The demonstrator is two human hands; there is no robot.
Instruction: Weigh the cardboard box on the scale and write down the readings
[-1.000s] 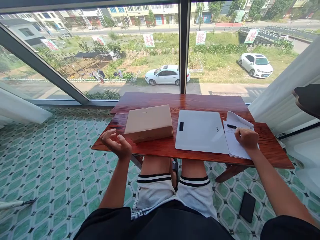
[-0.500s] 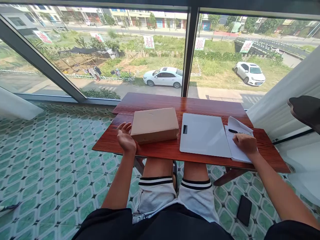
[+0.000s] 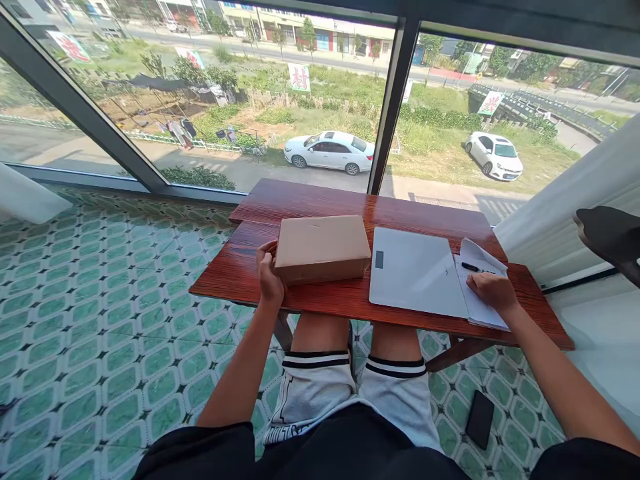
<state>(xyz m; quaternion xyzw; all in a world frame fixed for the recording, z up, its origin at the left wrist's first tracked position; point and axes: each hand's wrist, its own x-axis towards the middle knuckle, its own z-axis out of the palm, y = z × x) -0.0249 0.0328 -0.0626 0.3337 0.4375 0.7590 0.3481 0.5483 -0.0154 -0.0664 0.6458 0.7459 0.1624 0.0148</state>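
Note:
A brown cardboard box [image 3: 323,243] rests near the front edge of the red-brown wooden table [image 3: 310,200]. My left hand [image 3: 271,277] is against its left end, fingers curled at that side and partly hidden by the box. To the right lies a flat silver-white scale [image 3: 417,273] with a small dark display, very close to the box's right end. My right hand [image 3: 493,291] is a closed fist resting on an open notebook [image 3: 483,312]. A black pen [image 3: 470,267] lies on the page just beyond the knuckles, outside the fist.
A dark phone [image 3: 480,419] lies on the green tiled floor [image 3: 150,320] at the lower right. Large windows stand behind the table, with a white curtain [image 3: 575,220] on the right. A dark curved object [image 3: 607,233] juts in from the right edge.
My left hand, earlier open beside the box, has come against its left end. The box sits slightly further right, closer to the scale. My right hand stays on the notebook. The view has tilted.

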